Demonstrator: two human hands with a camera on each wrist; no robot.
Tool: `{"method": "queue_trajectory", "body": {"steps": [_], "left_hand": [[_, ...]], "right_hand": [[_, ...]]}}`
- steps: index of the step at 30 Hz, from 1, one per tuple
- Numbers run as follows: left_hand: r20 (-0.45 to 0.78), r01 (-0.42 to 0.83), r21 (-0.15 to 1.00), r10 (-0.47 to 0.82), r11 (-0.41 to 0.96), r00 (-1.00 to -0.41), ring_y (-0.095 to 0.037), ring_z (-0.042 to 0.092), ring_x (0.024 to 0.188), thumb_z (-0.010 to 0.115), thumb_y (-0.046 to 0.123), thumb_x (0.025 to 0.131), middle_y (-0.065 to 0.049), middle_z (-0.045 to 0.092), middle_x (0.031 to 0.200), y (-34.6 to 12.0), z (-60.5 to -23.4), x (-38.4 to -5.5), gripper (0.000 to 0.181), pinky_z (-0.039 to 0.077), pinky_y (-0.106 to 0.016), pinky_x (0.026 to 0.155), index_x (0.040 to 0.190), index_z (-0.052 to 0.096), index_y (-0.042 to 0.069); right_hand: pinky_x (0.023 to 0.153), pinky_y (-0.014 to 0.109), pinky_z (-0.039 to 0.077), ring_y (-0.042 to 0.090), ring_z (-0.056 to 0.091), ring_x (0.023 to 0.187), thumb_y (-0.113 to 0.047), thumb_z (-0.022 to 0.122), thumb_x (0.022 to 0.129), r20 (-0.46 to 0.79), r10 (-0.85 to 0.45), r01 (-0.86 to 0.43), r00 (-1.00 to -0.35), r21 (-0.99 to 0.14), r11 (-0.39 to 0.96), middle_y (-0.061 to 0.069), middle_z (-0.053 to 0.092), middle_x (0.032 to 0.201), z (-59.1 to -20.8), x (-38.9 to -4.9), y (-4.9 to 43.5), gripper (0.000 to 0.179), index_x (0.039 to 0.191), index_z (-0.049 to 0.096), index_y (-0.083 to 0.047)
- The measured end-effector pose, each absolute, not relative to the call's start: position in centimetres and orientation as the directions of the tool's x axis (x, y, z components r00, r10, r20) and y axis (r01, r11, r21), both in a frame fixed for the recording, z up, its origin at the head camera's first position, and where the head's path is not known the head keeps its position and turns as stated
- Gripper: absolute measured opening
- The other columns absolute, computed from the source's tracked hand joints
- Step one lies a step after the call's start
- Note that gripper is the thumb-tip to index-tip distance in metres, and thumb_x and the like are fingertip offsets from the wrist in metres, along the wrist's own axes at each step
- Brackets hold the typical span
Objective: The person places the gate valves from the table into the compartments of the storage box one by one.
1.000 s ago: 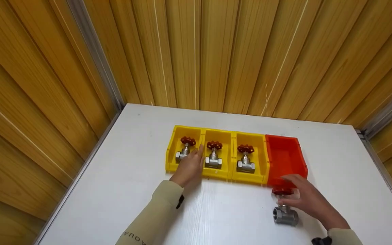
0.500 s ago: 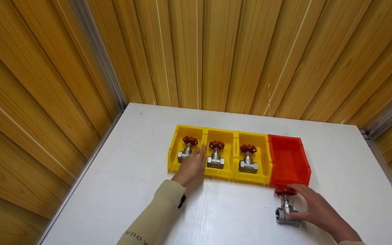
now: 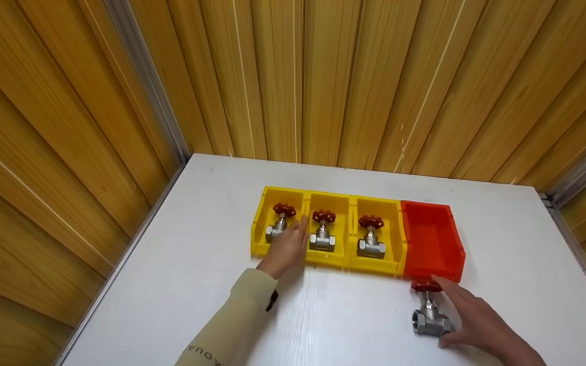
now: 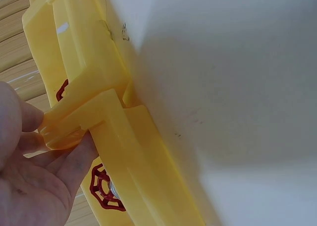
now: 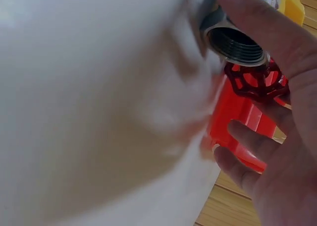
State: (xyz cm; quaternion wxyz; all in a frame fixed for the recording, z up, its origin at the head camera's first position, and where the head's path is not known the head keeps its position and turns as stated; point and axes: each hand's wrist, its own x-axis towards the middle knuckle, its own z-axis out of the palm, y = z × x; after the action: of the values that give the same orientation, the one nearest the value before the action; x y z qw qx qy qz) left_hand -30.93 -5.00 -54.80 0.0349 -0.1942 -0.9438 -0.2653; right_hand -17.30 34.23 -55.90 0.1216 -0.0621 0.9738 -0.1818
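My left hand [image 3: 284, 250] pinches the adjoining side walls of the two leftmost yellow bins [image 4: 84, 107], thumb on one side and fingers on the other. A steel gate valve [image 3: 429, 320] with a red handwheel [image 5: 257, 82] stands on the table before the red bin [image 3: 433, 244]. My right hand [image 3: 481, 320] spans it from the right, index finger at the handwheel and thumb at the lower end of the body. Its other fingers spread loosely in the right wrist view. Three similar valves lie in the yellow bins: left [image 3: 277, 226], middle [image 3: 322, 236] and right [image 3: 371, 243].
The bins stand side by side on a white table [image 3: 196, 284], the red one at the right end. Wood-patterned panels [image 3: 323, 81] rise behind the table and on both sides, joined by metal corner posts [image 3: 145, 76].
My right hand has shifted lower and to the right around the valve, its thumb passing from the stem to the body's lower right end. The valve hardly moves. My left hand stays at the bins.
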Motion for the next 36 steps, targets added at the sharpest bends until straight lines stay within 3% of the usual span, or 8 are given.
{"method": "queue_trajectory", "body": {"steps": [10,16,23,28,36], "left_hand": [[0.145,0.369,0.493,0.344,0.788,-0.928,-0.037,0.058,0.121,0.044,0.023,0.104,-0.022,0.052,0.140,-5.00,-54.68,-30.86,0.056,0.050,-0.046,0.099,0.154,0.024,0.010],[0.152,0.373,0.499,0.344,0.782,-0.926,-0.036,0.058,0.122,0.045,0.022,0.103,-0.021,0.052,0.140,-5.00,-54.68,-30.94,0.056,0.050,-0.046,0.100,0.154,0.024,0.010],[0.147,0.356,0.495,0.328,0.792,-0.933,-0.035,0.061,0.117,0.045,0.023,0.103,-0.020,0.052,0.141,-4.87,-54.76,-30.97,0.056,0.052,-0.044,0.097,0.154,0.025,0.012],[0.140,0.360,0.499,0.337,0.788,-0.931,-0.037,0.060,0.119,0.045,0.023,0.103,-0.022,0.051,0.141,-4.88,-54.71,-30.96,0.056,0.051,-0.046,0.098,0.154,0.024,0.011],[0.156,0.374,0.493,0.343,0.786,-0.926,-0.038,0.058,0.120,0.044,0.023,0.104,-0.023,0.051,0.141,-4.97,-54.86,-31.02,0.055,0.050,-0.047,0.099,0.154,0.024,0.011]], "right_hand": [[0.089,0.053,0.054,0.021,0.056,0.104,-0.048,0.095,0.043,-0.242,-0.120,-0.039,-0.963,-0.313,0.949,0.007,0.046,0.146,-55.86,-17.24,33.70,0.132,0.151,0.024,-0.020],[0.086,0.050,0.056,0.019,0.054,0.096,-0.046,0.095,0.044,-0.228,-0.108,-0.032,-0.968,-0.314,0.949,0.005,0.051,0.140,-55.64,-17.26,33.54,0.125,0.147,0.031,-0.016],[0.084,0.043,0.058,0.018,0.055,0.095,-0.041,0.096,0.045,-0.216,-0.093,-0.001,-0.972,-0.393,0.920,0.004,0.053,0.135,-55.99,-17.31,33.48,0.121,0.144,0.034,-0.013],[0.083,0.041,0.059,0.018,0.055,0.094,-0.039,0.096,0.046,-0.150,-0.115,-0.050,-0.982,-0.379,0.924,0.003,0.054,0.132,-56.31,-17.10,33.51,0.117,0.143,0.035,-0.014],[0.087,0.038,0.057,0.018,0.055,0.105,-0.044,0.095,0.046,-0.112,-0.117,-0.058,-0.987,-0.429,0.902,0.004,0.048,0.140,-56.61,-16.76,33.56,0.121,0.144,0.031,-0.015]]}}
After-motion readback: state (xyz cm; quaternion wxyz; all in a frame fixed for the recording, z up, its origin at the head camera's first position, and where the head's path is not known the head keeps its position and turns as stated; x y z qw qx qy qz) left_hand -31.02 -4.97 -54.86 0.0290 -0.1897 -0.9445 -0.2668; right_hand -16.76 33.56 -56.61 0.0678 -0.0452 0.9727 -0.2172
